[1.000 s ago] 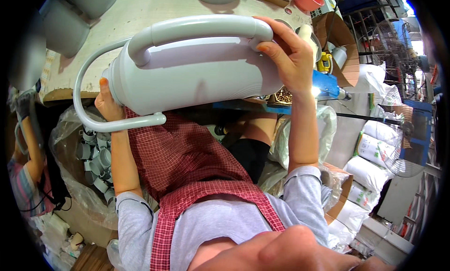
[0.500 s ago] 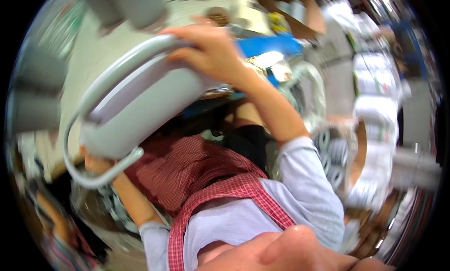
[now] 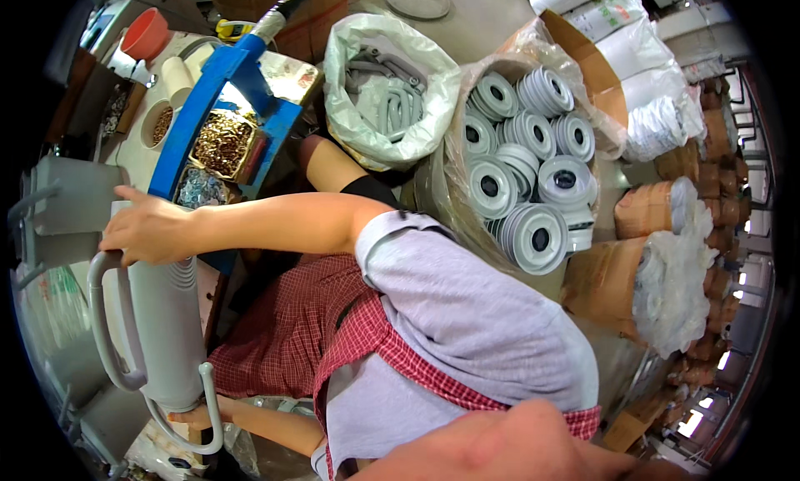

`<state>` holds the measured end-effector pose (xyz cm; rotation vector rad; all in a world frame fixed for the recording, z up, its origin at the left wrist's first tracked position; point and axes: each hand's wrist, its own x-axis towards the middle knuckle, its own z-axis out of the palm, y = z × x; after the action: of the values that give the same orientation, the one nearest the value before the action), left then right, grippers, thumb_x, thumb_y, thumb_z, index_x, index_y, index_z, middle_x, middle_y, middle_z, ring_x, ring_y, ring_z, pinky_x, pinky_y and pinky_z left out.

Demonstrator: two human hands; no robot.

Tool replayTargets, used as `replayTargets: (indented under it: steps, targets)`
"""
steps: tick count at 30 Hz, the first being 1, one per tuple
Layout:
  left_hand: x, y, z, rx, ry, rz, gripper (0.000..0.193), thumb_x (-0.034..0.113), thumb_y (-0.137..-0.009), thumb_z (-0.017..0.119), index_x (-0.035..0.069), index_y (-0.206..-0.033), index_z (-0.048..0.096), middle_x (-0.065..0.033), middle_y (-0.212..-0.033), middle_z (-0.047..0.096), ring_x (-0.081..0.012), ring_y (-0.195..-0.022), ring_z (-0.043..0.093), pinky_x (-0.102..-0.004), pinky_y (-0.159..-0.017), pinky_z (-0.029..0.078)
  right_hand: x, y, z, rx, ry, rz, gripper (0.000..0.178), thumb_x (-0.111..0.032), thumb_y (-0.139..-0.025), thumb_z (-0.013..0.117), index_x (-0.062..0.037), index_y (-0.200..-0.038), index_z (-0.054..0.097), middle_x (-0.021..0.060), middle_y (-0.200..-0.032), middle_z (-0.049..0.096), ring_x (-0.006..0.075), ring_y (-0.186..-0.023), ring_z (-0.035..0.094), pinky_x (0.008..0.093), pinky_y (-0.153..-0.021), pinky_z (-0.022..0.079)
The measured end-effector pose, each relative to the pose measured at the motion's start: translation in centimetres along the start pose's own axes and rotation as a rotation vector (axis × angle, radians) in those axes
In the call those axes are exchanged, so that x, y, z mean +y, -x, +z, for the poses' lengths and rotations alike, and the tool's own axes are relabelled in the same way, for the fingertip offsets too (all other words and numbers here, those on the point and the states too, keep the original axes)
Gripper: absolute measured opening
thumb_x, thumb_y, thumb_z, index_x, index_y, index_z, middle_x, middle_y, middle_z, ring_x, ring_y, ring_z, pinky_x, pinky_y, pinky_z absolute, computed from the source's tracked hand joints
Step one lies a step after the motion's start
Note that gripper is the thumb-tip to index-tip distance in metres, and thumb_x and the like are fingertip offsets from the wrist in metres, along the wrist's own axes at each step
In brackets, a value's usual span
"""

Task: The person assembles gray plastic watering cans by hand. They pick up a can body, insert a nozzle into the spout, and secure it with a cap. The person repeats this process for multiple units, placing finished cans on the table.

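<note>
A grey plastic thermos-flask body (image 3: 171, 331) stands at the left, with a fixed side handle and a thin curved carrying handle at its lower end. My right hand (image 3: 148, 229) grips its upper end, the fingers bent over the rim beside the side handle. At the lower end my left hand (image 3: 193, 416) holds the flask from below, most of its fingers hidden behind the flask and the carrying handle. Just beyond my right forearm is a blue metal press frame (image 3: 223, 77) with a tray of small brass-coloured parts (image 3: 223, 144).
A white sack of grey curved handles (image 3: 392, 106) stands beyond the press. Right of it, a plastic-lined carton holds several round grey parts (image 3: 533, 238). More grey flask bodies (image 3: 75, 194) are at the far left. A red bowl (image 3: 144, 33) sits on the worktable.
My view has swung to the right, bringing the sack and carton into full sight. The flask has turned from slanted to nearly upright, still between both hands.
</note>
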<state>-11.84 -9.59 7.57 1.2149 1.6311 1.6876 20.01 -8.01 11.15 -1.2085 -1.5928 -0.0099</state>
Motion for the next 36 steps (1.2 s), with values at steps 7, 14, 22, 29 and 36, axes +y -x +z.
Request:
replayTargets:
  steps: [7,14,22,29,36]
  targets:
    - [0.8,-1.8,-1.2,0.039,-0.011,0.092,0.057,0.045,-0.098,0.048,-0.010,-0.107,0.060,-0.0199,-0.103,0.065,-0.0274,-0.093,0.063,-0.0396,-0.078,0.054,-0.2,31.3,-27.1,-0.098,0.655,0.707,0.042,-0.005,-0.078,0.066,-0.0028,-0.120,0.057,0.0181,-0.111,0.061,0.0354,-0.100,0.061,0.0405,-0.085,0.051]
    - [2.0,-3.0,-3.1,0.092,-0.013,0.168,0.059,0.048,-0.098,0.046,-0.008,-0.114,0.057,-0.0199,-0.110,0.063,-0.0280,-0.101,0.061,-0.0414,-0.087,0.052,-9.1,48.0,-31.1,-0.823,0.995,1.132,0.081,-0.007,-0.064,0.073,-0.0033,-0.138,0.040,0.0171,-0.109,0.056,0.0349,-0.104,0.055,0.0433,-0.083,0.049]
    - [-1.6,-0.1,-16.4,0.087,0.061,-0.152,0.048,0.036,-0.102,0.043,-0.003,-0.128,0.052,-0.0141,-0.124,0.060,-0.0253,-0.107,0.060,-0.0371,-0.095,0.048,-7.2,32.5,-35.2,-0.525,0.882,1.050,0.062,-0.029,-0.075,0.070,-0.0071,-0.131,0.056,0.0170,-0.102,0.069,0.0326,-0.092,0.062,0.0394,-0.090,0.047]
    - [-9.9,9.0,-16.3,-0.128,0.386,-0.328,0.035,0.028,-0.102,0.046,0.001,-0.119,0.058,-0.0094,-0.109,0.065,-0.0193,-0.100,0.063,-0.0304,-0.084,0.053,-6.4,15.0,-16.2,-0.192,-0.173,0.507,0.074,-0.038,-0.073,0.082,0.0042,-0.128,0.054,0.0138,-0.105,0.063,0.0242,-0.096,0.061,0.0352,-0.086,0.048]
    - [-3.6,10.2,-13.0,0.032,0.551,-0.597,0.047,0.040,-0.104,0.039,0.000,-0.111,0.063,-0.0098,-0.096,0.068,-0.0195,-0.082,0.066,-0.0309,-0.072,0.055,-7.3,11.7,-10.4,-0.170,-0.217,-0.096,0.078,-0.034,-0.068,0.080,0.0129,-0.125,0.055,0.0191,-0.094,0.061,0.0291,-0.079,0.055,0.0389,-0.070,0.045]
